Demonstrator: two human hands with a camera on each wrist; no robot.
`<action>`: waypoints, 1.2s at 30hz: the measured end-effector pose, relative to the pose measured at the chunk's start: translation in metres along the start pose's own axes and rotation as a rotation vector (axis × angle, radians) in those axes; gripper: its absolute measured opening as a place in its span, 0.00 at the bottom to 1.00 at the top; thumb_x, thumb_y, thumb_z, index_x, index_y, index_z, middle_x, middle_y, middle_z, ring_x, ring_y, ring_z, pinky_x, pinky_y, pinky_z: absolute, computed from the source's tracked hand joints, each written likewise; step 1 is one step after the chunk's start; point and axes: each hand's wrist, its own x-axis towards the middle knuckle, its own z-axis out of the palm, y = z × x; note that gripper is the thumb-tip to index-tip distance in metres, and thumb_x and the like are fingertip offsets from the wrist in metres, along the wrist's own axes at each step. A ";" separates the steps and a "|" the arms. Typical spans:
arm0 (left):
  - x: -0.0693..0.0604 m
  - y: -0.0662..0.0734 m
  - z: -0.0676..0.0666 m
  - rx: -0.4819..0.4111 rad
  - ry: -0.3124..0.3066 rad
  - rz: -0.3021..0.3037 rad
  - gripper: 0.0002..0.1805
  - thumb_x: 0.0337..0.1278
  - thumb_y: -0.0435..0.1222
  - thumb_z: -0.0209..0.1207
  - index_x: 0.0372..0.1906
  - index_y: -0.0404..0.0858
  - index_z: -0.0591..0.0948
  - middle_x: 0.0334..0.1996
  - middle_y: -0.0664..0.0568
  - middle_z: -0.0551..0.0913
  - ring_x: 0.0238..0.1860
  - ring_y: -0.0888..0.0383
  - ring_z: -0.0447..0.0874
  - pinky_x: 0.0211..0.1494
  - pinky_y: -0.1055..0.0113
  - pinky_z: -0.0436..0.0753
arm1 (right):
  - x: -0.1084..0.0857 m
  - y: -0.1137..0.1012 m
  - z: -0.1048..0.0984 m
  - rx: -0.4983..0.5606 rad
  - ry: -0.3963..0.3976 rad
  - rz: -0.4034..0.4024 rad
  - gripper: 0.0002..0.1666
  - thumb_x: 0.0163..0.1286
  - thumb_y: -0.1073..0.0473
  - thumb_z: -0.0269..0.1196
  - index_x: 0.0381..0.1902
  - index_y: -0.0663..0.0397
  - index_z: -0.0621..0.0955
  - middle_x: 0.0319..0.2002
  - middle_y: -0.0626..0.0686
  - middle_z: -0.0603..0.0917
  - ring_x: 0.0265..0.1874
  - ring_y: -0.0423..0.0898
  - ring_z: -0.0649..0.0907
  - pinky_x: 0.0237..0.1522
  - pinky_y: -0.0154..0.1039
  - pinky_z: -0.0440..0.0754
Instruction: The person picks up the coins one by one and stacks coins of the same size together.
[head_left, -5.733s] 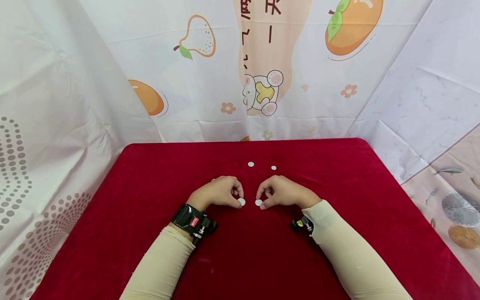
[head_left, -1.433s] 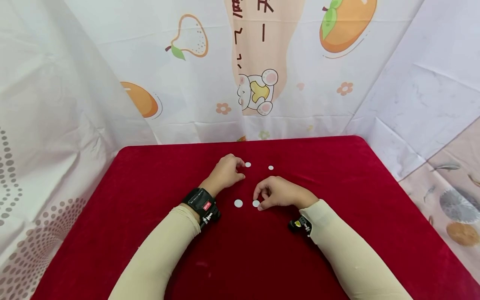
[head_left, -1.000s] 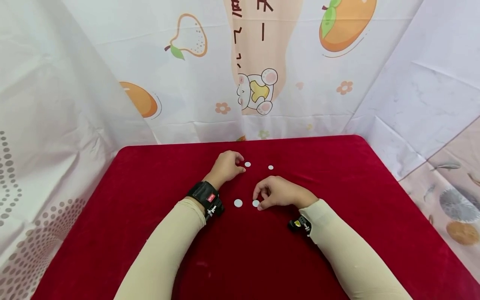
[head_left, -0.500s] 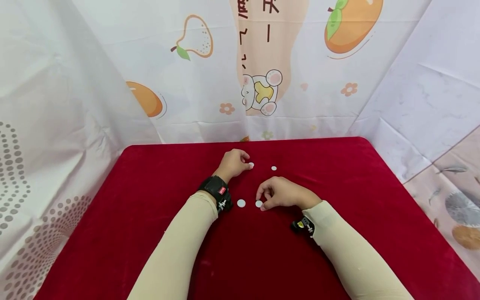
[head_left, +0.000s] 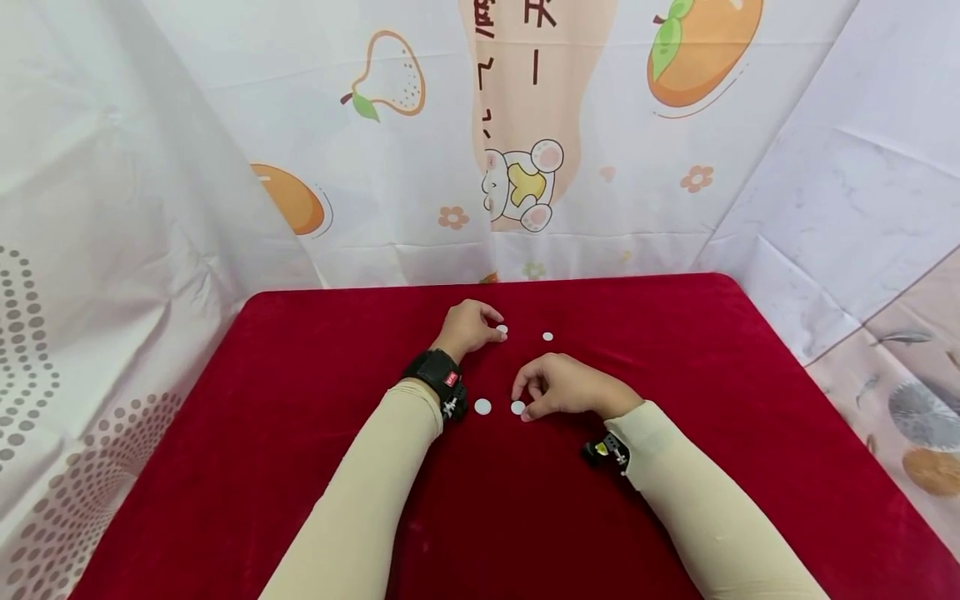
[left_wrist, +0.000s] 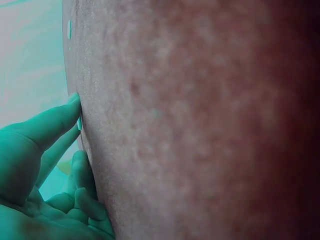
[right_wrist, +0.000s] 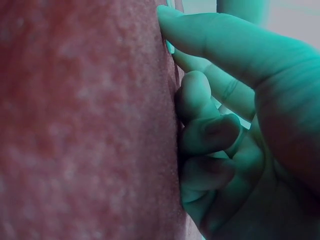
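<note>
Several small flat white discs lie on a red cloth. At the far side, my left hand [head_left: 468,327] holds the far-left disc [head_left: 502,329] by its edges between thumb and finger; in the left wrist view only a thin sliver of that disc [left_wrist: 79,123] shows between the fingertips. Closer to me, my right hand [head_left: 566,385] pinches the near-right disc [head_left: 517,407], thumb on its near edge and a finger on its far edge. The right wrist view gives the same disc [right_wrist: 170,47] edge-on. Just left of it lies the near-left disc [head_left: 482,407], untouched.
The far-right disc [head_left: 547,337] lies on the cloth beyond my right hand. Red velvet-like cloth [head_left: 480,517] covers the table. A white printed curtain [head_left: 420,167] hangs behind the table's far edge, with more sheets at both sides.
My left hand has let go of the near-left disc, moved away from me to the far-left disc and closed finger and thumb on it. My right hand has stayed on its disc.
</note>
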 end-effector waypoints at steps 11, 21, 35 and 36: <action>0.000 0.001 0.000 0.005 0.009 0.002 0.13 0.56 0.42 0.76 0.46 0.47 0.92 0.35 0.54 0.87 0.42 0.55 0.81 0.46 0.60 0.82 | 0.000 0.001 0.001 0.003 0.002 0.008 0.11 0.60 0.57 0.78 0.40 0.44 0.88 0.19 0.49 0.79 0.16 0.38 0.73 0.25 0.33 0.73; -0.002 -0.001 -0.002 -0.009 0.006 -0.006 0.10 0.56 0.42 0.76 0.42 0.47 0.92 0.31 0.52 0.85 0.40 0.54 0.80 0.41 0.63 0.79 | 0.000 0.001 0.001 -0.003 0.001 0.011 0.11 0.60 0.57 0.78 0.40 0.43 0.88 0.19 0.49 0.79 0.16 0.39 0.73 0.25 0.34 0.74; -0.001 -0.005 -0.002 -0.016 0.009 -0.002 0.09 0.56 0.46 0.75 0.37 0.46 0.93 0.44 0.53 0.89 0.52 0.53 0.81 0.49 0.60 0.82 | 0.000 -0.001 0.001 0.004 0.006 0.015 0.11 0.60 0.57 0.78 0.40 0.42 0.88 0.19 0.50 0.80 0.17 0.39 0.72 0.25 0.34 0.73; -0.001 -0.006 -0.003 -0.019 0.009 -0.009 0.09 0.56 0.46 0.75 0.37 0.46 0.93 0.43 0.54 0.89 0.52 0.53 0.82 0.48 0.61 0.82 | 0.000 -0.001 0.001 0.005 0.006 0.015 0.11 0.60 0.57 0.78 0.40 0.42 0.88 0.19 0.50 0.80 0.17 0.39 0.72 0.25 0.34 0.73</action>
